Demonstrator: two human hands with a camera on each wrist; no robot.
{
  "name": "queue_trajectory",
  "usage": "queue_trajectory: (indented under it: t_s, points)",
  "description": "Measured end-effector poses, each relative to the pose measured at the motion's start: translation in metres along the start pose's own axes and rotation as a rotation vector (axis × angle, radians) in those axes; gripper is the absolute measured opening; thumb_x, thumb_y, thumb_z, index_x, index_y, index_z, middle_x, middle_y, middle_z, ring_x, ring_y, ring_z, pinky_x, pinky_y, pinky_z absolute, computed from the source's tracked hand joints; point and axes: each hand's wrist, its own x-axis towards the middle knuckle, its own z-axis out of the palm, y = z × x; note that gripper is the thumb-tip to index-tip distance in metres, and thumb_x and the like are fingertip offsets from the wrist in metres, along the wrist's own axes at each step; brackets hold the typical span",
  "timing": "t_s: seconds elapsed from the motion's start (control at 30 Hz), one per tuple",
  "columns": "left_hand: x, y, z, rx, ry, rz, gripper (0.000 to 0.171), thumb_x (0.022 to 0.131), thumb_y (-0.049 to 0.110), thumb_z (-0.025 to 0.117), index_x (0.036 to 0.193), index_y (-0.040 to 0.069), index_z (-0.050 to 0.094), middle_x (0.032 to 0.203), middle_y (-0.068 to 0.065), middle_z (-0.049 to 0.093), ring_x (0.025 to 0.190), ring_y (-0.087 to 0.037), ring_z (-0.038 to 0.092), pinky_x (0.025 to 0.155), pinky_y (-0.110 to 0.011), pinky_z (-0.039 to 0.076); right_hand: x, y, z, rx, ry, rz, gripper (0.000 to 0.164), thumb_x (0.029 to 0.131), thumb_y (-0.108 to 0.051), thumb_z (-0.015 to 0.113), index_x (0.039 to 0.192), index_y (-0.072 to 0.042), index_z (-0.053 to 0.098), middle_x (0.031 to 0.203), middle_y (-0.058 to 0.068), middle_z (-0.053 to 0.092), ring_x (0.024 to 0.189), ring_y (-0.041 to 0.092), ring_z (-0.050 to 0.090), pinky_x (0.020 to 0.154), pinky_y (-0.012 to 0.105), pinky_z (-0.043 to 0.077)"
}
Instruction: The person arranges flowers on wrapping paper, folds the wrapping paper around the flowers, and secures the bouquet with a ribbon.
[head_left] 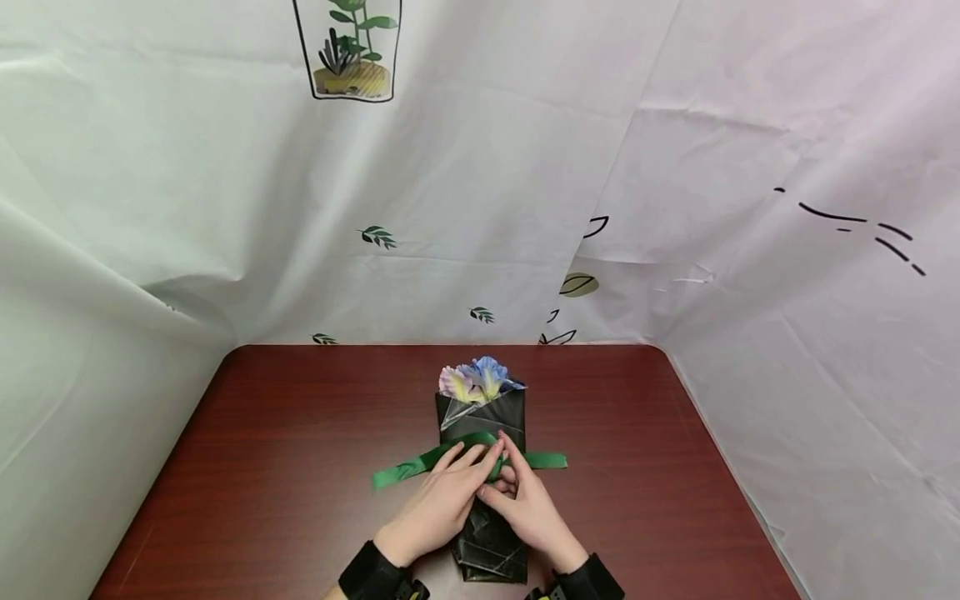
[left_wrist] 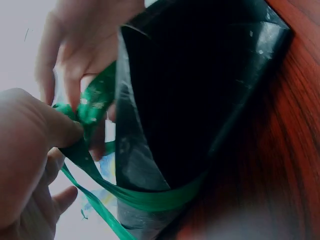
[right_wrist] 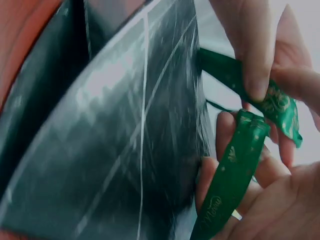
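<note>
A black-wrapped bouquet (head_left: 487, 542) lies lengthwise on the table, with blue and pink-yellow flowers (head_left: 472, 379) showing at its far end. Green ribbon (head_left: 401, 472) goes round the wrapping, its tails spreading to both sides. Over the wrapping's middle, my left hand (head_left: 438, 508) pinches the ribbon between thumb and fingers, as the left wrist view shows. My right hand (head_left: 532, 508) meets it there, its curled fingers holding another length of ribbon (right_wrist: 232, 175) printed with gold lettering. Fingers partly hide where the lengths cross.
The reddish-brown table (head_left: 300, 442) reaches out on both sides of the bouquet. White printed cloth (head_left: 465, 167) hangs behind the table and along its sides. A black band (head_left: 371, 573) is worn on each wrist.
</note>
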Motion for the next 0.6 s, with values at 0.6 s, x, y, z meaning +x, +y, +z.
queue_trajectory:
  t_s: [0.6]
  points:
    - [0.0014, -0.0080, 0.0095, 0.334, 0.181, 0.150, 0.039, 0.099, 0.024, 0.080, 0.137, 0.019, 0.075, 0.106, 0.006, 0.065, 0.105, -0.015, 0.060, 0.086, -0.037, 0.045, -0.0048, -0.0077, 0.0023, -0.015, 0.042, 0.018, 0.086, 0.108, -0.010, 0.062, 0.174, -0.016, 0.008, 0.087, 0.016, 0.071, 0.059, 0.009, 0.043, 0.065, 0.026, 0.038]
